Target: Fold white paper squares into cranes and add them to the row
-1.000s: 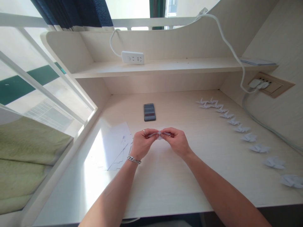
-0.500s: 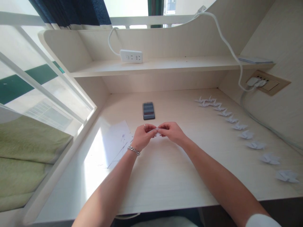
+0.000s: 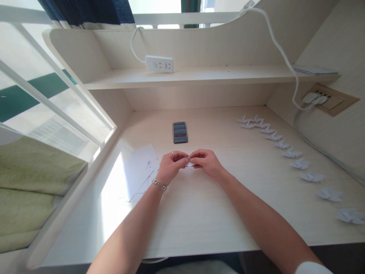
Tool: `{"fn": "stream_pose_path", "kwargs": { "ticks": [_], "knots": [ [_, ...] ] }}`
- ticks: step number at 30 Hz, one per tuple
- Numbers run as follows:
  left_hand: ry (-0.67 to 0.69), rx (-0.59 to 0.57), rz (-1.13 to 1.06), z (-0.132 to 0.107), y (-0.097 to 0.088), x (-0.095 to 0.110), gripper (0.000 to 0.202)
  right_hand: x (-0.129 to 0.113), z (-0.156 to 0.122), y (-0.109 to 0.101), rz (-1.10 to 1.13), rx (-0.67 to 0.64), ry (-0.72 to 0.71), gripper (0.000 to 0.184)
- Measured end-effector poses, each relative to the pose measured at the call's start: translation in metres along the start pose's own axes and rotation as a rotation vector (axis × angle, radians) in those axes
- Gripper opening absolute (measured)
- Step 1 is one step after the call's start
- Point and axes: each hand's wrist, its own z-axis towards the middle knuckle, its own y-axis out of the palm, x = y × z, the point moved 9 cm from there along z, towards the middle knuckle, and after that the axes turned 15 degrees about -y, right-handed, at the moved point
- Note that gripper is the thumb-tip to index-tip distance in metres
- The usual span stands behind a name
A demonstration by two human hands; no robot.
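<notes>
Both hands meet above the middle of the pale wooden desk (image 3: 199,220). My left hand (image 3: 171,166), with a ring and a wrist chain, and my right hand (image 3: 207,163) pinch a small white folded paper piece (image 3: 189,163) between their fingertips. Most of the paper is hidden by the fingers. A stack of white paper sheets (image 3: 137,175) lies just left of my left hand. A dark phone (image 3: 180,132) lies flat on the desk beyond the hands.
A curved row of several white folded paper cranes (image 3: 285,152) runs along the right side of the desk. A white power strip (image 3: 159,63) sits on the shelf above. Its cable runs to a wall socket (image 3: 325,99) at right. A window rail borders the left.
The two hands have drawn closer together on the paper piece, which now shows less between the fingers. The view shifted slightly.
</notes>
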Motion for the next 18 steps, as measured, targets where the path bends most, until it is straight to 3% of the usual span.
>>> {"fn": "stream_pose_path", "kwargs": {
  "ticks": [18],
  "knots": [
    [0.018,-0.096,-0.065,-0.0031,0.0101,0.0021,0.007,-0.0089,-0.0075,-0.0040,0.063,-0.019,-0.041,0.017]
  ]
}}
